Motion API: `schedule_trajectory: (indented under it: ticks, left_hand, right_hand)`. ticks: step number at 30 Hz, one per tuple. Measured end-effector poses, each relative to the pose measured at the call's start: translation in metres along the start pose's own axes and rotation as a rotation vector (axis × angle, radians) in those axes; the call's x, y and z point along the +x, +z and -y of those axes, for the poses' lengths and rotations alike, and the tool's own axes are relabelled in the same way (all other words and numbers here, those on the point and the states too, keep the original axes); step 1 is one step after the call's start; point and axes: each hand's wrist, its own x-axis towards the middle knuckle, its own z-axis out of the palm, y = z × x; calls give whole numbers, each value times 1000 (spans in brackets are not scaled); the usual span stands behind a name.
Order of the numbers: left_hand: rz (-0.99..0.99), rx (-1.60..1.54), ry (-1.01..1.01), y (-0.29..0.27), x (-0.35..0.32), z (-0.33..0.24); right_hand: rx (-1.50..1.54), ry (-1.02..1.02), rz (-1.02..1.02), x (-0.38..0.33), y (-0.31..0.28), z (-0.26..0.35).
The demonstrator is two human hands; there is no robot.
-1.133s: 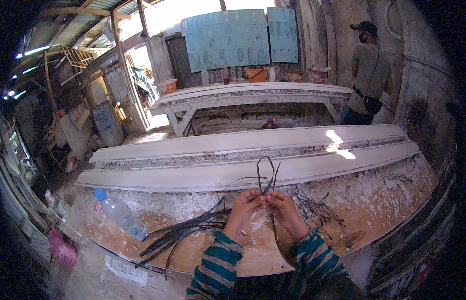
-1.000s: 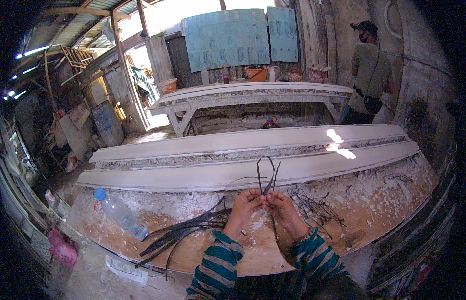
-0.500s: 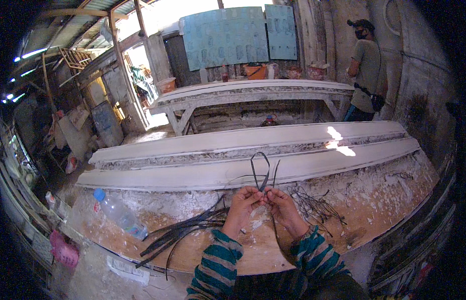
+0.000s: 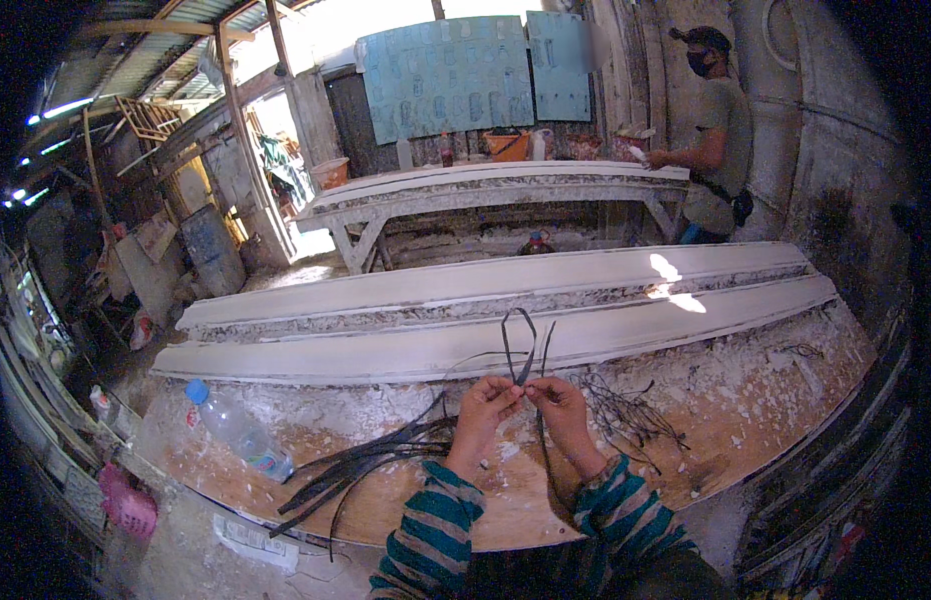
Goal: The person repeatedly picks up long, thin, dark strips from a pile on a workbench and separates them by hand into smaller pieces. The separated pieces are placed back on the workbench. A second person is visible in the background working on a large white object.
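A thin black strip (image 4: 507,335), bent into a tall loop, stands up from my fingertips over the front of the table. My left hand (image 4: 482,408) pinches the foot of the loop. Close against it, my right hand (image 4: 560,405) pinches the strip too, and a loose end rises beside the loop while another part hangs toward the table edge. Left of my left hand lies a bundle of flat black strips (image 4: 370,463). To the right of my right hand is a tangle of thinner black strands (image 4: 635,415).
Two long white moulded lengths (image 4: 465,345) cross the table beyond my hands. A clear plastic bottle with a blue cap (image 4: 230,428) lies at the left. White flakes litter the wooden tabletop (image 4: 495,510). Behind, a co-worker (image 4: 720,130) stands at a second long bench (image 4: 485,188).
My hands keep their pinch on the strip, with only a slight shift. The co-worker has leaned left, arm now reaching over the far bench with something whitish in hand.
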Motion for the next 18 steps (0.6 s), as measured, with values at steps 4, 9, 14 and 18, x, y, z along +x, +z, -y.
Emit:
schedule_trajectory:
  ticks: [4,9,14,18]
  left_hand:
    - [-32,78,82,2,1,2]
    - [-36,90,133,4,-1,1]
    - [-8,103,160,5,0,2]
    - [5,203,159,0,0,2]
  right_hand:
    - [-50,39,10,1,0,-1]
    - [87,119,53,1,0,-1]
    - [7,112,-3,-1,2,-2]
    - [-375,-262,-45,-1,1,3]
